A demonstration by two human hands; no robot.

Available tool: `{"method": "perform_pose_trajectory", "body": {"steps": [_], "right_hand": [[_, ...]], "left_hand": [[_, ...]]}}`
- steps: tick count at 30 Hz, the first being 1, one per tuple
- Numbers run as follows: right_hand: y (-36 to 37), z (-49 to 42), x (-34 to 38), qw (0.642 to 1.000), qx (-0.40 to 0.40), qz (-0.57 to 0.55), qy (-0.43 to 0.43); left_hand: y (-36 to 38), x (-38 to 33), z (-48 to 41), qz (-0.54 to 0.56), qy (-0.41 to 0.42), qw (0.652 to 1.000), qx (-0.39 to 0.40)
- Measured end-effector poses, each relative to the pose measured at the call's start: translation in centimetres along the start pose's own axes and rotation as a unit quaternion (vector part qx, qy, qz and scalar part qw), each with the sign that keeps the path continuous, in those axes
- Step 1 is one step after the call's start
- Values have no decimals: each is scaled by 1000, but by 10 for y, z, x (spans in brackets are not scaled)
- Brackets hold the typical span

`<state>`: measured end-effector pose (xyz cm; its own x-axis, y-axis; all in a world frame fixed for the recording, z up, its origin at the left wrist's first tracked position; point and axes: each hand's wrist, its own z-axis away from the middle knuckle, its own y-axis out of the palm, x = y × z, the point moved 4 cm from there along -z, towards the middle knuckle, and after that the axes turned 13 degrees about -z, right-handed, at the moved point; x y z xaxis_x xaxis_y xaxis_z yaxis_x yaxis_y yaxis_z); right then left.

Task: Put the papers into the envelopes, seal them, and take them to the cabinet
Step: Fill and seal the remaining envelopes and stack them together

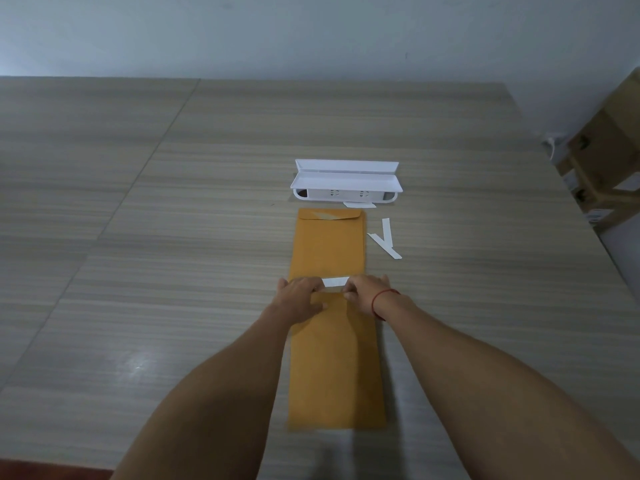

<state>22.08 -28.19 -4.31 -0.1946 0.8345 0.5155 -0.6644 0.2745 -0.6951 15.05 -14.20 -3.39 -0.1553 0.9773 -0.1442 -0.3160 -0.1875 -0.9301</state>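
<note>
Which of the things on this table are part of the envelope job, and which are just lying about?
Part of the job:
near envelope
far envelope
white strip at the near envelope's flap, between left hand and right hand

Lying about:
white holder
loose strips
cardboard boxes

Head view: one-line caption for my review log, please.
Both hands, left hand and right hand, peel the white strip at the near envelope flap.
</note>
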Motion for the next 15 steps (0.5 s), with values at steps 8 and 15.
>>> {"method": "perform_pose_trajectory", "body": {"steps": [8,15], "right_hand": [[4,-2,-8,999,14,-31,10],[4,-4,-11,1000,-3,-5,18]], "left_hand": [[-7,-1,-2,54,-25,998,6],[-10,7,-5,45,-21,999,-1]]}}
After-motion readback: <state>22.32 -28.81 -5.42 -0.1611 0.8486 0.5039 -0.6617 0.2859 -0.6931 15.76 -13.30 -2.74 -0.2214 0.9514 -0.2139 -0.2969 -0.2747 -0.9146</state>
